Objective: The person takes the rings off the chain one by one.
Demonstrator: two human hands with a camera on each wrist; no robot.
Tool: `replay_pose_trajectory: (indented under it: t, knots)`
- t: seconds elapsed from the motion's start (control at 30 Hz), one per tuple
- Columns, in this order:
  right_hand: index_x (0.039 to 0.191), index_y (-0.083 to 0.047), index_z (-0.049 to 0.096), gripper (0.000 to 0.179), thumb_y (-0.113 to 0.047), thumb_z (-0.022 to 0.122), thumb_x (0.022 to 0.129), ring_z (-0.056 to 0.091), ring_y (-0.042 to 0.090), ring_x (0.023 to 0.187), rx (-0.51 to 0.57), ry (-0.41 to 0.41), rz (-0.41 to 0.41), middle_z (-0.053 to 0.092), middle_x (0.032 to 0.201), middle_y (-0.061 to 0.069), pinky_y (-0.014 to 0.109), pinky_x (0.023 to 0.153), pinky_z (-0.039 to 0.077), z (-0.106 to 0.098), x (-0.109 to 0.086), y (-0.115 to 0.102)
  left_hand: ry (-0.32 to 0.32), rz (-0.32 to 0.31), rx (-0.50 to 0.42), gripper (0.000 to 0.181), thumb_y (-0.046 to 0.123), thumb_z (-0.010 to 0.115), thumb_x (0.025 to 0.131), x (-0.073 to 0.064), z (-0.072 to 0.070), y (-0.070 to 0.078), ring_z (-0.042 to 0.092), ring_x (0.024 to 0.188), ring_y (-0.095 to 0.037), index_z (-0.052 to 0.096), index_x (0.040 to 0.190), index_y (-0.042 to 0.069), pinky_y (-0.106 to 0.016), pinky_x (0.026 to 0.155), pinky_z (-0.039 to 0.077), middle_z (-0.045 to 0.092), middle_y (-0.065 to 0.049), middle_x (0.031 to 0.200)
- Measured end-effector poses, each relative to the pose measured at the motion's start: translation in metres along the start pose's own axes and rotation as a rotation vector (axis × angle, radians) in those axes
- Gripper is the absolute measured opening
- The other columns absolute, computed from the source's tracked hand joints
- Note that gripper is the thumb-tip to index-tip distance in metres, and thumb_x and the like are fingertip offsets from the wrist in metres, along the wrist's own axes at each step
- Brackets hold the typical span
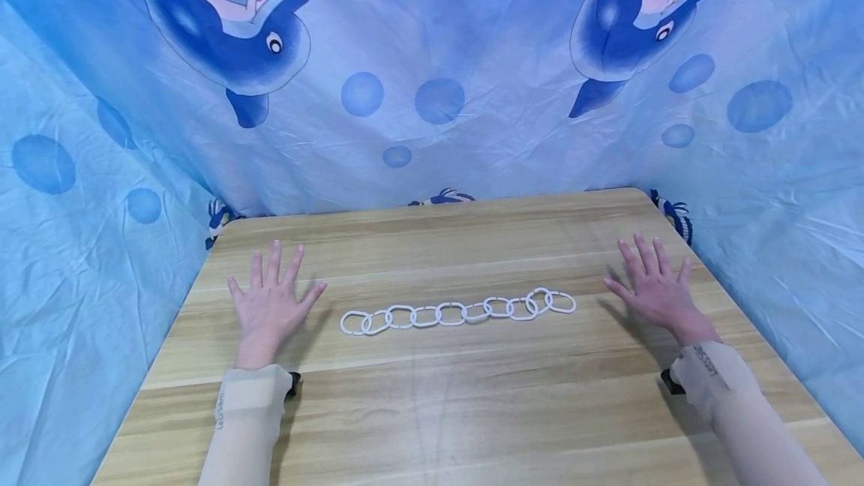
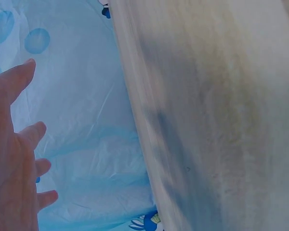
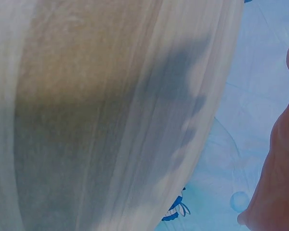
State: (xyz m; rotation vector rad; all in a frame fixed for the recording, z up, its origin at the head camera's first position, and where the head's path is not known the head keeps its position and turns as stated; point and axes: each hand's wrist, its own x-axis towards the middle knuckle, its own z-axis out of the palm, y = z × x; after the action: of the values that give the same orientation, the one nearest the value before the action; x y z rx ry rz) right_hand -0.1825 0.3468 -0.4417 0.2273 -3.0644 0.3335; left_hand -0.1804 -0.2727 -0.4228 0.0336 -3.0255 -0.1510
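A chain of several white plastic links (image 1: 451, 313) lies stretched from left to right across the middle of the wooden table in the head view. To its left, my left hand (image 1: 270, 306) is spread palm down with straight fingers, holding nothing. My right hand (image 1: 655, 287) is spread the same way to the right of the chain, apart from it. Both hands cast shadows on the table. In the left wrist view the left hand (image 2: 12, 149) shows at the left edge; the right wrist view shows part of the right hand (image 3: 279, 159). The chain is in neither wrist view.
The wooden table (image 1: 432, 403) has its far edge close to a blue curtain (image 1: 499, 148) printed with dolphins and bubbles. More of this cloth hangs along the left and right sides. A dark strap part (image 1: 673, 382) shows at the right cuff, another at the left.
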Motion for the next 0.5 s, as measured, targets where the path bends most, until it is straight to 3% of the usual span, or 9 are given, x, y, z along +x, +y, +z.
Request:
replay_pose_trajectory:
  t: [0.27,0.5]
  knots:
    - [0.156,-0.023,-0.009,0.079,-0.056,0.036,0.1,-0.012,0.046,0.147,0.022,-0.038,0.002,-0.012,0.162,0.016,0.086,0.1,-0.002,0.005,0.003,-0.004,-0.046,0.026,-0.066,0.08,0.069,0.03,0.095,-0.001,0.002,0.0,0.008,0.147,-0.047,-0.003,0.156,0.03,-0.079,0.108,0.002,-0.003,-0.009,0.164]
    - [0.156,-0.019,-0.005,0.077,-0.052,0.037,0.101,0.001,0.054,0.144,0.096,-0.064,-0.02,-0.003,0.161,0.023,0.084,0.101,0.007,0.007,0.008,-0.013,-0.065,0.049,-0.162,0.082,0.068,0.035,0.094,0.0,0.004,0.0,0.014,0.146,-0.047,-0.003,0.156,0.029,-0.077,0.109,0.008,0.0,-0.008,0.164]
